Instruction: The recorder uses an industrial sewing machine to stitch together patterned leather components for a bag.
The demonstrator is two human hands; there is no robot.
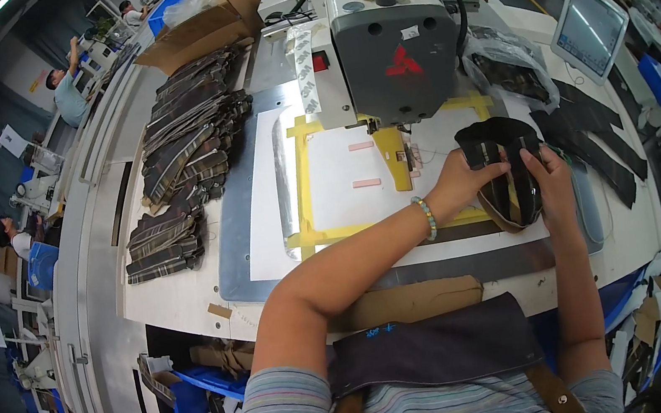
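My left hand [470, 174] and my right hand [545, 168] both grip a looped dark striped fabric piece [493, 129], thumbs pressed on its face, to the right of the sewing head. Left of them, under the grey sewing machine head [386, 30], a yellow plate [393, 160] and two pink strips [362, 145] sit on a white sheet framed in yellow tape [302, 185]. More dark fabric strips [611, 158] lie just right of my right hand.
Piled plaid strips [179, 152] line the left of the table [149, 299]. A cardboard box [211, 16] is behind them; a bagged bundle [505, 64] and tilted screen [588, 22] stand at back right. Co-workers [70, 99] sit at machines on the left.
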